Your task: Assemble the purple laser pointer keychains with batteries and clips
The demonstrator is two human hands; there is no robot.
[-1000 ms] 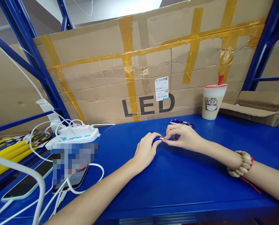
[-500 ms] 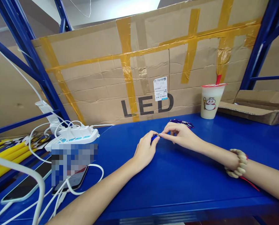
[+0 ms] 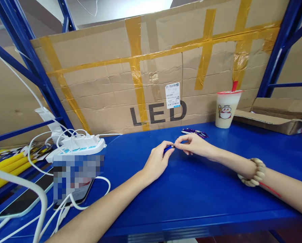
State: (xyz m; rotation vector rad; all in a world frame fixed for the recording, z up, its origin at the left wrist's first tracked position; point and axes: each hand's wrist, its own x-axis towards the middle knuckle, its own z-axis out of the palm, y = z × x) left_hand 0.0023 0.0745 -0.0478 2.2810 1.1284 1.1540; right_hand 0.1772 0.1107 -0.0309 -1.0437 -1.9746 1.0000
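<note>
My left hand (image 3: 159,158) is closed around a slim blue pen (image 3: 167,149), whose dark end sticks out past the thumb and forefinger. Fingers hide most of its length. At that end, the thumb and forefinger of my right hand (image 3: 191,145) are pinched together, touching the pen's tip. Whether a separate small part sits in that pinch is too small to make out. Just behind my right hand lie several purple-blue pens (image 3: 195,132) on the blue tabletop (image 3: 191,195).
A drink cup (image 3: 225,111) with a red straw stands at back right, beside an open cardboard tray (image 3: 275,118). A large carton (image 3: 102,91) backs the table. On the left are a power strip (image 3: 90,145), white cables and two phones, one a pale-edged phone (image 3: 26,195).
My right hand has shifted very slightly away from the left, and more of the pen's dark end shows between them. The whole view has drifted a little to the left.
</note>
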